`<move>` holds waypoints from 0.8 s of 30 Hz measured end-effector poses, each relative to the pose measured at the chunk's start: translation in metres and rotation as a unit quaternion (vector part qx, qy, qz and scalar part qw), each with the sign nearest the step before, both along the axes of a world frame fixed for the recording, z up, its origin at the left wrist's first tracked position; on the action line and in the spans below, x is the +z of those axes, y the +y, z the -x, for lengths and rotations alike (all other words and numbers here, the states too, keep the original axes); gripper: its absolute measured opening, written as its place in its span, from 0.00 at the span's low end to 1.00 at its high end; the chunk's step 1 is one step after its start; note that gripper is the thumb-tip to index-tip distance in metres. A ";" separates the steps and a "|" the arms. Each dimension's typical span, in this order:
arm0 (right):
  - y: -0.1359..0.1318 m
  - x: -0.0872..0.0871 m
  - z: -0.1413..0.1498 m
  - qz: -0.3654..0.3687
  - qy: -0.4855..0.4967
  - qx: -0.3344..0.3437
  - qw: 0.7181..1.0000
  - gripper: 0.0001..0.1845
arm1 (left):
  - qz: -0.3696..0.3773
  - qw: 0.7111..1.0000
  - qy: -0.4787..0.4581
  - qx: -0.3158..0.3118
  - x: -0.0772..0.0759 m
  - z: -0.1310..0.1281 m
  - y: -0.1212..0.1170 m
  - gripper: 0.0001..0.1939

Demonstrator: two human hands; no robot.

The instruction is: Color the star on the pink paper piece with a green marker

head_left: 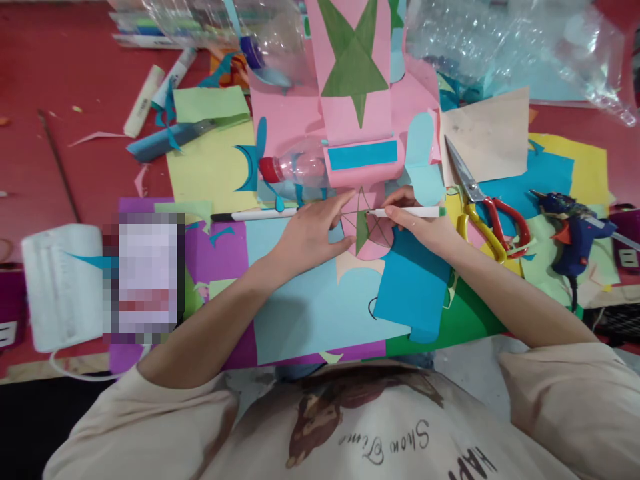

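My right hand [425, 223] pinches a white marker with a green end [417, 212]. Its tip meets a pink paper shape [383, 251] with a rounded lower edge. On that shape is a drawn star outline, partly coloured green [362, 230]. My left hand [315, 230] lies on the left part of the pink paper, thumb and fingers apart, holding nothing. A white marker with a black cap [265, 215] reaches up to this hand. Just above, a pink piece with a blue strip [363, 155] adjoins a larger pink panel bearing a green star [355, 63].
Scissors [473, 180] and a blue glue gun [575, 230] lie at right. A bottle with a red cap [295, 167] sits behind my left hand. Clear plastic bottles [500, 47] are at the back. A blurred-out device [150, 280] lies left, among coloured paper sheets [300, 313].
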State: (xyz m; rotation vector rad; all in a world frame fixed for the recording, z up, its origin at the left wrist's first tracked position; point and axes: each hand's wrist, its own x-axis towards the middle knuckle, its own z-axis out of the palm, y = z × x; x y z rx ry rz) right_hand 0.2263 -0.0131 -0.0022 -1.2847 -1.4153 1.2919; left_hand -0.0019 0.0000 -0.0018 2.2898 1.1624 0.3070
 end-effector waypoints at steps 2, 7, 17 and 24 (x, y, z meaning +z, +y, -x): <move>-0.001 -0.002 0.000 -0.007 -0.002 -0.002 1.000 0.17 | -0.003 1.000 -0.003 -0.001 -0.001 0.000 0.000 0.35; -0.001 -0.003 0.001 -0.012 -0.003 -0.017 1.000 0.17 | -0.005 1.000 -0.007 -0.003 -0.002 0.001 0.000 0.35; 0.002 0.001 -0.001 -0.001 -0.044 0.019 0.999 0.14 | 0.004 1.000 -0.002 0.006 0.001 0.000 0.000 0.34; 0.002 -0.003 -0.005 0.008 -0.051 0.044 0.998 0.12 | 0.008 1.000 0.001 0.005 0.002 -0.001 0.000 0.34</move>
